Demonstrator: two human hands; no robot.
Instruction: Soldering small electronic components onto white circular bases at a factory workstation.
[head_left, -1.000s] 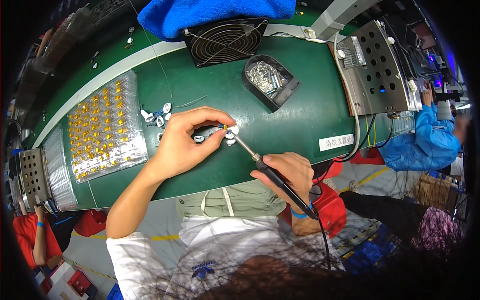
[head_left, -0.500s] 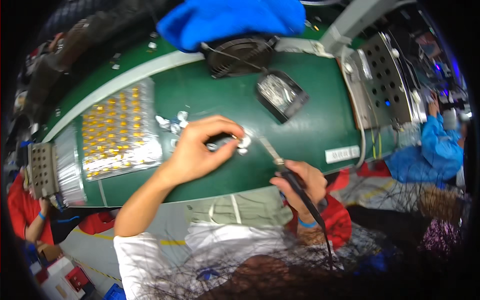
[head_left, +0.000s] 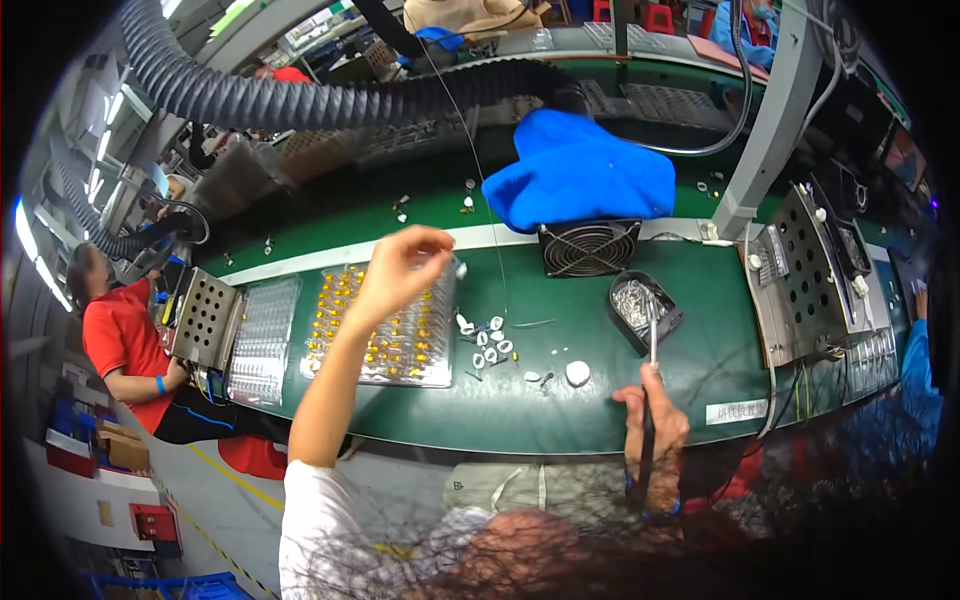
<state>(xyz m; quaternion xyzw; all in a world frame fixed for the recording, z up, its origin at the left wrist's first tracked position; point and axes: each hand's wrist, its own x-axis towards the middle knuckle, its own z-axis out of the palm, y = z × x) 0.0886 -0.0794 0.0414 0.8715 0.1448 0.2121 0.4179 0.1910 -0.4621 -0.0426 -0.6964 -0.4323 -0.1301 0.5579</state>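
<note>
My right hand grips a soldering iron by its dark handle. The iron's metal tip points up over the black holder, which is filled with silvery metal shavings. Raised over a clear plastic tray of yellow parts, my left hand has its thumb and forefinger curled nearly together; whatever is between them is too small to make out. Right of that tray lie several small white parts. A round white piece rests on the green bench between my hands.
A black fan with a blue cloth over it stands behind the holder. Perforated metal boxes flank both sides. A thin wire hangs down near my left hand. A co-worker in red sits at the left.
My left hand has moved away from the small white piece, left and over the tray. The iron has moved from beside that piece to the holder of shavings. The view has shifted upward.
</note>
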